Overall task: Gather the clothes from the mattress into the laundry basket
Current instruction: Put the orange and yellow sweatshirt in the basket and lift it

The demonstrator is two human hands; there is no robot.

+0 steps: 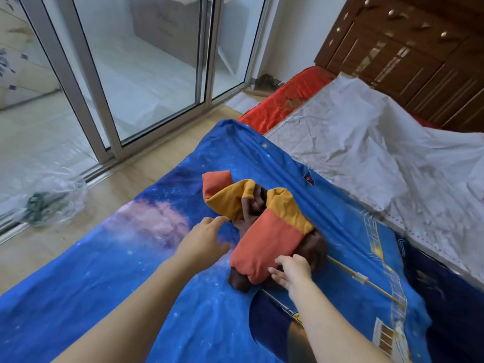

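A crumpled padded garment in orange, mustard yellow and dark brown lies on the blue starry sheet of the mattress. My left hand hovers just left of it, fingers spread and holding nothing. My right hand touches the garment's near orange end, fingers curled at its edge. No laundry basket is in view.
A white crinkled cover lies over the right part of the bed, above a red mattress edge. Sliding glass doors stand to the left across a wooden floor. A clear plastic bag sits by the door track. A wooden cabinet is at the back right.
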